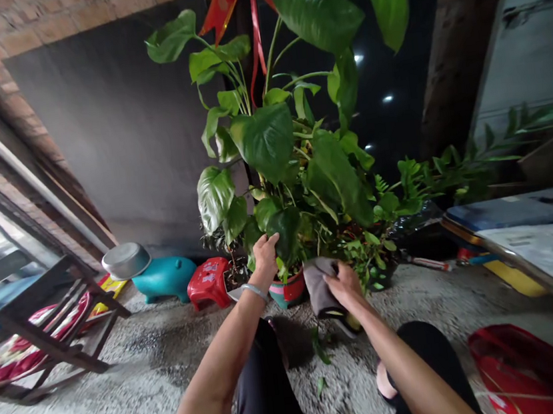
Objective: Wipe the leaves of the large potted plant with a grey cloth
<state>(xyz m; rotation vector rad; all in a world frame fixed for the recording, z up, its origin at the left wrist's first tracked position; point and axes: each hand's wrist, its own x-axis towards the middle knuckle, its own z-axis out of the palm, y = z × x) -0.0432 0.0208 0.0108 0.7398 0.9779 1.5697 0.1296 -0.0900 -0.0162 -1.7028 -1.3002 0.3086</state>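
No lettering can be read anywhere in the scene: gold markings on a red ribbon (224, 5) at top center, pale printing on a red stool (209, 284) left of center and a whitish mark on a red bag (527, 361), lower right, are indecipherable.

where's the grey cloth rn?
Head view, just right of centre and below mid-height: the grey cloth is in the right hand, immediately right of the red-and-green pot.

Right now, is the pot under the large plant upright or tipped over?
Upright: the pot has its rim uppermost and its base toward the floor, while the plant rises above it.
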